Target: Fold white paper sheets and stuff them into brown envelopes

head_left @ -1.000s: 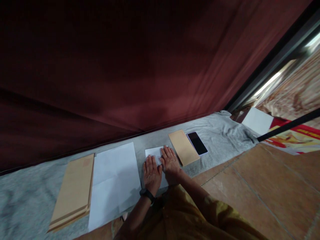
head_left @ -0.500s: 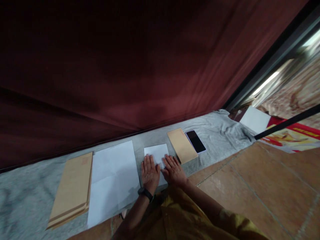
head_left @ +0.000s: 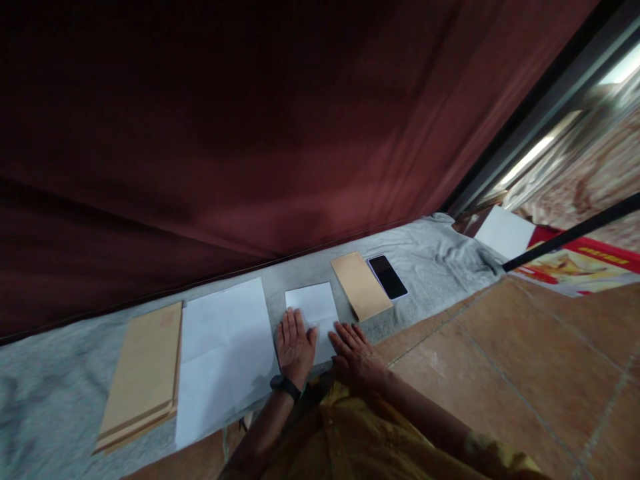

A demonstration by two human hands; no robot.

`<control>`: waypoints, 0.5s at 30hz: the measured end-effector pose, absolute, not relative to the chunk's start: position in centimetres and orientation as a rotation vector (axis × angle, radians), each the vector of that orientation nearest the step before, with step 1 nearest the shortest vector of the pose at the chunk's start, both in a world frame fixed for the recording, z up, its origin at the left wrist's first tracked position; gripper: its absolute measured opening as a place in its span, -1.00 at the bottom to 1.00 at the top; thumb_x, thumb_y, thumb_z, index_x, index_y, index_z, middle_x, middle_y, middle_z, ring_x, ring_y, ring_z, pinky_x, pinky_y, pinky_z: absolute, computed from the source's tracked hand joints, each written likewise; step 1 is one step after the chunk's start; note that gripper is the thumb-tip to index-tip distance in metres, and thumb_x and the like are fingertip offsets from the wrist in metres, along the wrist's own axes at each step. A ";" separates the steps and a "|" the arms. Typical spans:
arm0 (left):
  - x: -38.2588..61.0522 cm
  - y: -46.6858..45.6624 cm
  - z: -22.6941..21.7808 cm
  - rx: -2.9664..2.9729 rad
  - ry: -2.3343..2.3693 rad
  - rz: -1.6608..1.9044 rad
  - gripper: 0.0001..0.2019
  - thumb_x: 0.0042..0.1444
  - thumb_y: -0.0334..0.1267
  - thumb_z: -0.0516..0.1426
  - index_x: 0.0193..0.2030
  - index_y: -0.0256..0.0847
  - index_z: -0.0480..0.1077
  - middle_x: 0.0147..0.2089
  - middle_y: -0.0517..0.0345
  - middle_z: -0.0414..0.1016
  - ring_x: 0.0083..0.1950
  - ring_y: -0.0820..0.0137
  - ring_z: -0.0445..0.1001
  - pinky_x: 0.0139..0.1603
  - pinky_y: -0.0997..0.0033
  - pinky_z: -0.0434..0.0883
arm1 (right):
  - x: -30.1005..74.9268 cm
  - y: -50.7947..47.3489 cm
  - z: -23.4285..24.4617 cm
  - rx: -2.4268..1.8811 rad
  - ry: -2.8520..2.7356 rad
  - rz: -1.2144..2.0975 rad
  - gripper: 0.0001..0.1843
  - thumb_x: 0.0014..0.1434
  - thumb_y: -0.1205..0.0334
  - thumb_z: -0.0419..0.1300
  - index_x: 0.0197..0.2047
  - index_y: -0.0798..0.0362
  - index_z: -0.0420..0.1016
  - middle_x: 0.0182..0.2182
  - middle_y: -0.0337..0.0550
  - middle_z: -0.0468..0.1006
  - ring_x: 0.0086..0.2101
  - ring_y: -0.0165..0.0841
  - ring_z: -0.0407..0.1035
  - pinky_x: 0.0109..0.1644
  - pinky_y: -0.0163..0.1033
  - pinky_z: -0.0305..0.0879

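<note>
My left hand [head_left: 294,348] lies flat with fingers stretched out on the near left part of a small folded white paper [head_left: 313,305]. My right hand [head_left: 356,353] rests flat at that paper's near right corner, fingers spread. A black band sits on my left wrist. The paper lies on a grey cloth [head_left: 60,393] on the floor.
Left of the folded paper lie a large white sheet [head_left: 223,353] and a stack of brown envelopes [head_left: 143,373]. To its right are one brown envelope [head_left: 360,285] and a dark phone [head_left: 387,276]. A dark red curtain hangs behind. Tiled floor and a black pole [head_left: 570,233] are at right.
Both hands have slid along the folded paper toward me, baring its far half. The right hand moved from the far edge to the near right corner.
</note>
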State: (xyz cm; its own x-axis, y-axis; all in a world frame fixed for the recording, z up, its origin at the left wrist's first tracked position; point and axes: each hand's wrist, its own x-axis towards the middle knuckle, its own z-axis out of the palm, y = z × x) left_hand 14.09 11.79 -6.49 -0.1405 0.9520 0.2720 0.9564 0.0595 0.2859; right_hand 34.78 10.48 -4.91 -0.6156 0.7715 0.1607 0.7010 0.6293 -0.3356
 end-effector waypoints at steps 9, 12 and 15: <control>13.6 10.7 -6.1 -2.121 -2.339 -0.713 -0.40 0.35 -0.11 -0.07 0.42 -0.42 0.10 0.48 -0.34 0.07 0.52 -0.01 0.01 0.45 -0.17 0.09 | 36.3 10.5 -5.7 -1.165 -2.573 0.391 -0.28 0.29 0.32 0.14 0.47 0.04 0.07 0.39 0.07 0.18 0.35 -0.10 0.09 0.40 0.10 0.09; 12.8 9.1 -6.7 -2.157 -2.469 -0.932 -0.44 0.34 -0.18 -0.08 0.42 -0.37 0.10 0.50 -0.28 0.04 0.52 0.08 0.03 0.42 -0.07 0.20 | 36.2 10.8 -5.9 -1.151 -2.542 0.401 -0.28 0.27 0.32 0.17 0.45 0.04 0.10 0.37 0.11 0.22 0.33 -0.10 0.13 0.38 0.12 0.12; 12.0 7.8 -6.9 -2.106 -2.677 -1.156 -0.44 0.30 -0.17 -0.03 0.40 -0.29 0.14 0.50 -0.21 0.06 0.49 0.14 0.10 0.35 0.06 0.32 | 36.1 11.2 -5.8 -1.131 -2.502 0.427 -0.33 0.29 0.31 0.16 0.43 0.04 0.12 0.35 0.15 0.25 0.31 -0.10 0.18 0.36 0.14 0.16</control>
State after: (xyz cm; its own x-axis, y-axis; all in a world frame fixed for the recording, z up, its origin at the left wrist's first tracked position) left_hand 11.98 7.77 -6.89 -0.2476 0.9684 0.0301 0.6858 0.1533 0.7115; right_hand 36.09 11.16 -5.84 -0.6144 0.7637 0.1983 0.6548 0.6337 -0.4119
